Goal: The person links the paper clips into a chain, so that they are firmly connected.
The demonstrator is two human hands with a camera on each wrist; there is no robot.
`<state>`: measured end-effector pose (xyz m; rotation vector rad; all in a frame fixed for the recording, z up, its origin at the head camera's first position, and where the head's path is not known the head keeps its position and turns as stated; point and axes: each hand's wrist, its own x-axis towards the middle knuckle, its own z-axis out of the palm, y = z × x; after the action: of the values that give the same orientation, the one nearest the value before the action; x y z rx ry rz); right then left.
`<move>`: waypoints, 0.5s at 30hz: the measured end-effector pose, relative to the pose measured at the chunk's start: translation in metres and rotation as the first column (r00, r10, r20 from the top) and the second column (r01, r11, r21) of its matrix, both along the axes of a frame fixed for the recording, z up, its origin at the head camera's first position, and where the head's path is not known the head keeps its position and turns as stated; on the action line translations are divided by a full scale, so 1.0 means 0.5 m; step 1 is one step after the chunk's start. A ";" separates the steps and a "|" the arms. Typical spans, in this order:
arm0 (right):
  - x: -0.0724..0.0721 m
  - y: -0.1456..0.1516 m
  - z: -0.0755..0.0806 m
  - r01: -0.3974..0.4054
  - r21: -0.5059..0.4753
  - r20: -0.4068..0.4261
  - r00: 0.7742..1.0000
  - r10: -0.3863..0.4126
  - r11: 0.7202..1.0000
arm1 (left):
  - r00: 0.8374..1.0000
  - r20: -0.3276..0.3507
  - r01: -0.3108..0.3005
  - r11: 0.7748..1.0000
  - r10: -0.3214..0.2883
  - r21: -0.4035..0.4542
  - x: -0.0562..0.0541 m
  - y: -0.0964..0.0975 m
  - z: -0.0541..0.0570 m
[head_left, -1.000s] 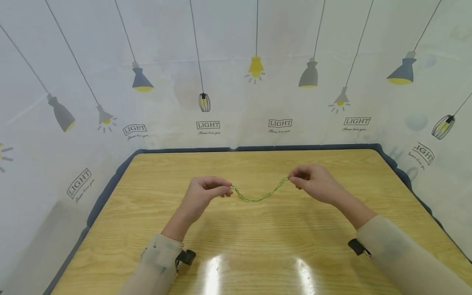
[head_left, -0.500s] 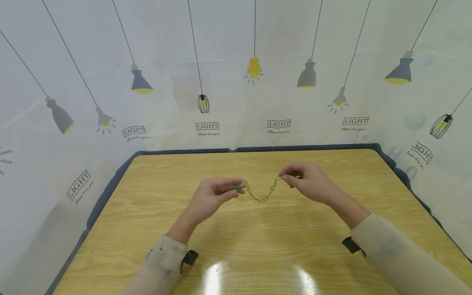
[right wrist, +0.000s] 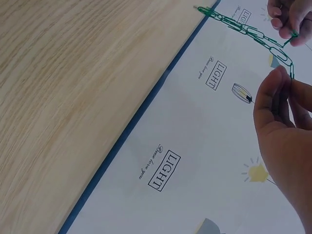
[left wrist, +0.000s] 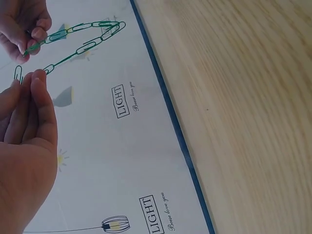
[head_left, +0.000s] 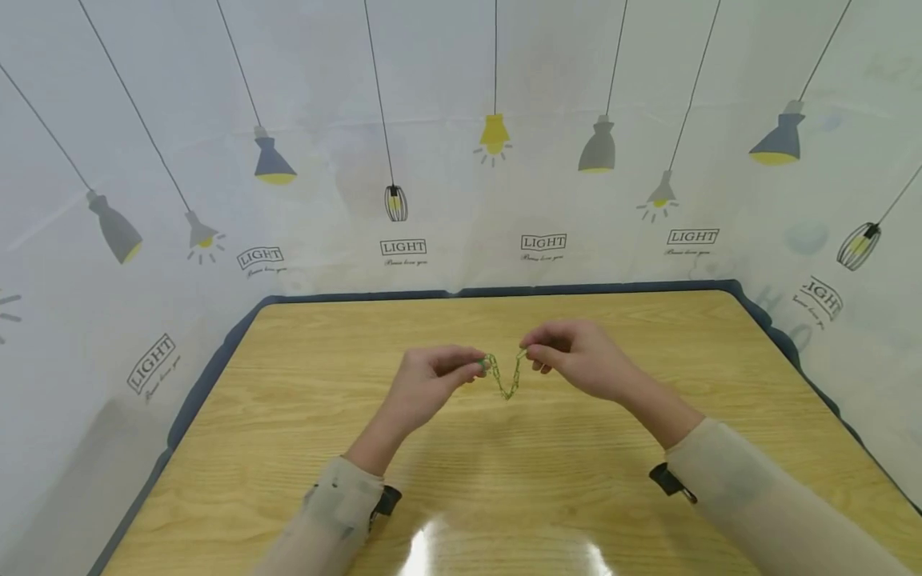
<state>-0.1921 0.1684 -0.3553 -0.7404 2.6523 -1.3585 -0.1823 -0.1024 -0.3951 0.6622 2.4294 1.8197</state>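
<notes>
A chain of linked green paper clips (head_left: 508,394) hangs in a narrow V above the table, between my two hands. My left hand (head_left: 426,388) pinches one end between thumb and fingers. The other end is pinched by my right hand (head_left: 587,364), close by on the right. In the left wrist view, the paper clip chain (left wrist: 87,47) loops out from the fingers, and one paper clip (left wrist: 18,73) stands up past the left thumb. The right wrist view shows the paper clip chain (right wrist: 251,32) folded into two nearly parallel strands. The pinched ends are partly hidden by fingers.
Beneath the hands lies a light wood table (head_left: 346,464) with a dark blue edging (head_left: 360,298) along its far and side edges. Behind it hangs a white backdrop (head_left: 446,192) printed with lamps and "LIGHT" labels. Dark clips (head_left: 668,480) sit at both sleeve cuffs.
Both hands have moved toward each other, the left rightward and the right leftward. The paper clip chain has gone from a wide shallow curve to a narrow V.
</notes>
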 end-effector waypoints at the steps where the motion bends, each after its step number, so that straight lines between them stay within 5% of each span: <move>1: 0.001 -0.003 0.001 -0.003 -0.005 -0.004 1.000 0.003 1.000 | 1.000 -0.019 -0.018 1.000 0.018 -0.007 0.000 0.001 0.001; 9: 0.008 -0.025 0.003 0.011 -0.035 -0.020 1.000 -0.012 0.999 | 0.977 -0.195 -0.103 0.993 0.089 -0.063 -0.004 0.012 0.003; 15: 0.012 -0.036 0.001 0.030 -0.083 -0.003 1.000 -0.030 0.996 | 0.996 -0.067 -0.064 0.997 0.062 -0.033 -0.002 0.019 0.006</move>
<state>-0.1861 0.1506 -0.3550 -0.7155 2.6350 -1.4837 -0.1831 -0.0929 -0.3919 0.6598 2.5460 1.8010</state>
